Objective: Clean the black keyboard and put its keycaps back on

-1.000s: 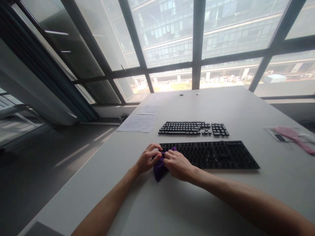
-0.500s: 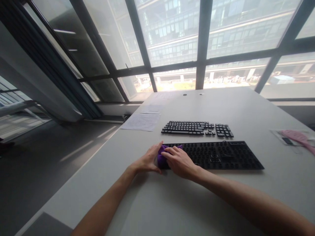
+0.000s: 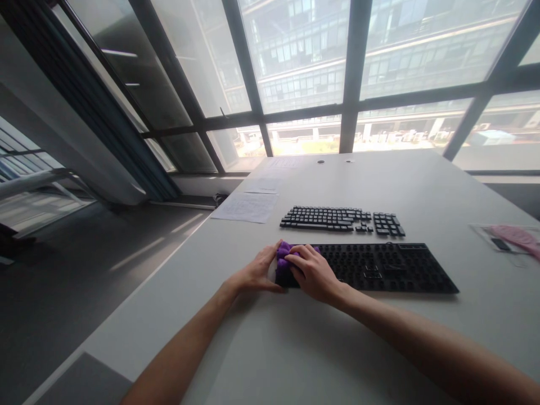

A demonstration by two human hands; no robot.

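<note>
A black keyboard with its keycaps off (image 3: pixel 392 270) lies flat on the white table. My left hand (image 3: pixel 257 273) grips its left end, thumb along the near edge and fingers toward the far edge. Bunched on that same end is a purple cloth (image 3: pixel 283 256). My right hand (image 3: pixel 316 274) has its fingers curled over the cloth and presses it onto the key sockets. The fingers hide part of the cloth and of the keyboard beneath.
Behind the keyboard, loose black keycaps (image 3: pixel 324 218) are laid out in keyboard order. Paper sheets (image 3: pixel 247 207) lie at the table's left edge. To the right are a pink item (image 3: pixel 514 236) and a small dark object (image 3: pixel 500 244) on a clear sheet. Tall windows stand beyond.
My right hand has shifted the cloth slightly toward the far edge, leaving more of the keyboard's near left corner showing. My left hand stays at the left end. The view has turned slightly.
</note>
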